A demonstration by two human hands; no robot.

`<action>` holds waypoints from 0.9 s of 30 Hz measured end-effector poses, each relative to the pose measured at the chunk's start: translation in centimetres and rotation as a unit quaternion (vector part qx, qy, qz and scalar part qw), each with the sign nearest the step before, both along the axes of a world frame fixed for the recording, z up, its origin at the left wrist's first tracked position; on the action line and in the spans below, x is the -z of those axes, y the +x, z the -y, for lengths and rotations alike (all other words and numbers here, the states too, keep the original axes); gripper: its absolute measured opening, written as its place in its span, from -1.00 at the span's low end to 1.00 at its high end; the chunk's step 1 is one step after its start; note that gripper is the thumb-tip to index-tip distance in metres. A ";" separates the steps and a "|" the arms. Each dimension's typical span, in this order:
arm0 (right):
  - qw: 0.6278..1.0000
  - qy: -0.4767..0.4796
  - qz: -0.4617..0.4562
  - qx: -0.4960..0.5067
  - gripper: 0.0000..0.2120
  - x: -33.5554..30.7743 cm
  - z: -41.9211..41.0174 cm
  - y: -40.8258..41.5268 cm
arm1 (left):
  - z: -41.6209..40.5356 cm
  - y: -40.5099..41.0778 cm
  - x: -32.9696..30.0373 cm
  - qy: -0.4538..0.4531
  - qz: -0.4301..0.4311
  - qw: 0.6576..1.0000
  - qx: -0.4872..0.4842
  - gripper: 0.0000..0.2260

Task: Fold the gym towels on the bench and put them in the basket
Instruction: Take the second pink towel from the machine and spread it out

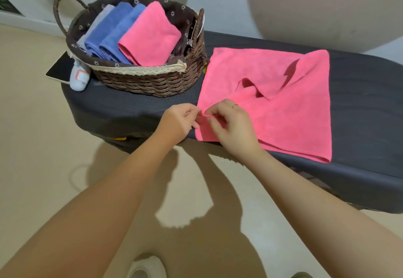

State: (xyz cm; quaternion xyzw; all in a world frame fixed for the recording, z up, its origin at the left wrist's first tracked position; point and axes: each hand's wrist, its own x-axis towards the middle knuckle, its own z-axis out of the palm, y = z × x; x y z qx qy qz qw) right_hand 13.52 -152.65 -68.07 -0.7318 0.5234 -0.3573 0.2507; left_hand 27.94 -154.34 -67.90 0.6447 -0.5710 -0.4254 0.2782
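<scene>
A pink towel (283, 107) was spread on the dark surface (359, 103), just right of the basket (152, 81); it lay rumpled, with a loose fold raised near its middle and its right part doubled over. Both hands were gathered at the towel's left edge, toward the near corner; the left hand (177, 123) was seen with curled fingers (192, 112) meeting the hem, and the right hand (233, 125) pinched a small pucker of cloth just beside it; whether the left fingers actually held the hem or only touched it could not be told with certainty. A ring (235, 106) was worn on the right hand.

The rest of the towel extended to the right and away from both hands, its longer run lying along the surface; the far left corner lay nearest the basket. The coming move was judged to turn on this: the cloth lay wholly rightward of the fingers, so the held edge would be carried across toward the right edge, or the hands parted along the left hem first to square it.

In the basket, a folded pink towel (150, 35), two blue ones (117, 29) and a grey one (96, 22) were stacked on edge; the task was judged close to done.
</scene>
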 end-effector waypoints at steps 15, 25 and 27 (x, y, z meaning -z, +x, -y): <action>0.928 0.188 -0.001 0.321 -0.71 -1.1 6.9 -8.6 | -0.4 -1.9 -0.7 0.020 0.205 0.977 0.049 -0.86; 0.955 0.166 -0.035 0.243 -0.90 -3.5 11.6 -8.1 | -1.1 -0.8 -1.0 0.070 0.170 0.983 -0.009 -0.75; 0.960 0.183 0.059 0.204 -0.82 -4.4 13.1 -7.0 | -1.1 -1.1 -1.5 0.088 0.192 0.977 0.024 -0.73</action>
